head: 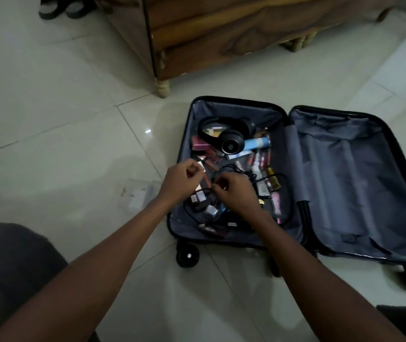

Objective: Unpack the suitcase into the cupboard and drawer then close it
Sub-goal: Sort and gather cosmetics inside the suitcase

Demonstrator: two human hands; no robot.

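We see black hard-shell suitcase (295, 174) lying open on tiled floor (61, 134), grey lining, left half cluttered: headphones (226, 134), cosmetics. Our left hand (181, 180) curled, contents unclear; right hand (236, 191) pinching black cable (281, 183).

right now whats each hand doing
Left hand: fingers curled, whether it holds anything cannot be told.
Right hand: fingers pinch the black cable over the suitcase.

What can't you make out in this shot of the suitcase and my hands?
Head view only:
- What the left hand and right hand hold: curled fingers hide it.
- Items beneath the hands in the suitcase: covered.
- Cosmetics labels: too small, dim.
- Wooden cupboard: cut off at top edge.
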